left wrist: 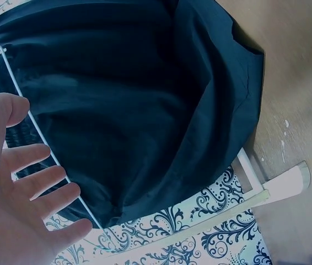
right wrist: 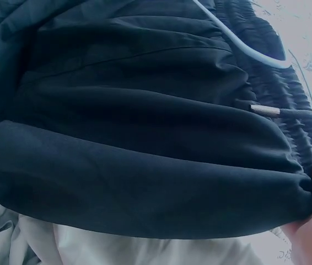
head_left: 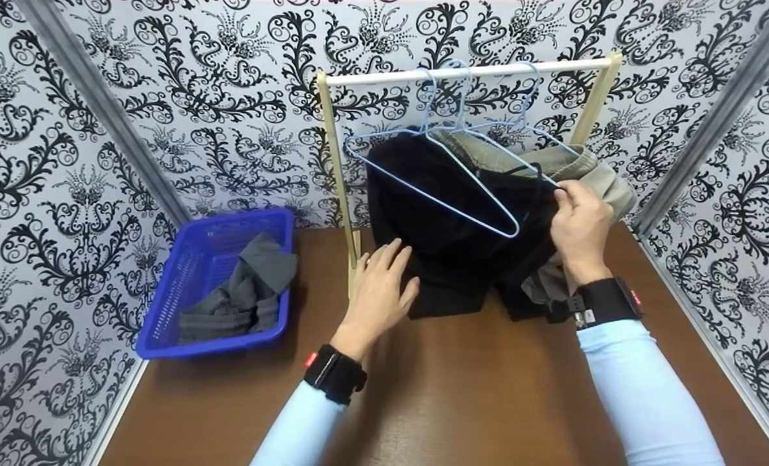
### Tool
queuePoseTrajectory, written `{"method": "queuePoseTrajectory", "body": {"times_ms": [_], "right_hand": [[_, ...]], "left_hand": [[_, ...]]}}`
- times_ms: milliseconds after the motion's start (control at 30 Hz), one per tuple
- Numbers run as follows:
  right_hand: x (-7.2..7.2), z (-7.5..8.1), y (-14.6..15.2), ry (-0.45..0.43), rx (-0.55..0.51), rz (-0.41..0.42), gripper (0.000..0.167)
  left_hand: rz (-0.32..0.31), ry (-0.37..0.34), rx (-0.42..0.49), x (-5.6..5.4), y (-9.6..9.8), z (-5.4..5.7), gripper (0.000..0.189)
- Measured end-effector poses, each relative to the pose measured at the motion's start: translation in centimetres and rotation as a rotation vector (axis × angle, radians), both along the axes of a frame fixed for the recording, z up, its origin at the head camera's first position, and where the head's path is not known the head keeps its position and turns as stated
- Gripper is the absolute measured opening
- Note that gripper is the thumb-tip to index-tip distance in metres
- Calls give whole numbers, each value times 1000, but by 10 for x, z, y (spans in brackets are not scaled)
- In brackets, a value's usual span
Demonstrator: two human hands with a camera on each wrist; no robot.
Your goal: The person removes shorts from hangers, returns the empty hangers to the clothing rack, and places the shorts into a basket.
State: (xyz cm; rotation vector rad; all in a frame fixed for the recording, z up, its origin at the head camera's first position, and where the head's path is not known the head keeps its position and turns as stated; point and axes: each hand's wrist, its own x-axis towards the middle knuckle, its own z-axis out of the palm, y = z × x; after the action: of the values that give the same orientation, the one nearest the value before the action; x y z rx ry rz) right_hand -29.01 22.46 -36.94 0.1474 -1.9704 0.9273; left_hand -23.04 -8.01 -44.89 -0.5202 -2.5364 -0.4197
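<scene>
Black shorts (head_left: 449,188) with a gathered waistband (right wrist: 302,121) and a drawstring hang at the rack. My right hand (head_left: 582,223) pinches the waistband at its right end, by the corner of a light blue hanger. Another blue hanger (head_left: 436,196) hangs in front of the shorts, its lower bar slanting across the black cloth. My left hand (head_left: 378,291) is at the lower left of the shorts, fingers spread and apart, holding nothing. In the left wrist view its fingers (left wrist: 57,196) overlap the hanger's wire.
A rack with a white rod (head_left: 488,70) and pale wooden posts stands at the back of the brown table (head_left: 449,401). Behind the shorts hang olive-grey trousers (head_left: 608,184) on a hanger. At left, a blue basket (head_left: 164,310) holds a dark grey garment (head_left: 242,291). Patterned walls enclose the table.
</scene>
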Motion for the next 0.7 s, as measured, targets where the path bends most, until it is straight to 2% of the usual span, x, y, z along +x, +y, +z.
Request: {"method": "queuePoseTrajectory", "body": {"times_ms": [400,700], "right_hand": [[6,3,6,11,-99,-60,13],[8,-6,16,34,-98,-38,15]], "left_hand": [[3,13,19,0,-2,-5,50],[10,38,-7,0,-2,-8,49]]}}
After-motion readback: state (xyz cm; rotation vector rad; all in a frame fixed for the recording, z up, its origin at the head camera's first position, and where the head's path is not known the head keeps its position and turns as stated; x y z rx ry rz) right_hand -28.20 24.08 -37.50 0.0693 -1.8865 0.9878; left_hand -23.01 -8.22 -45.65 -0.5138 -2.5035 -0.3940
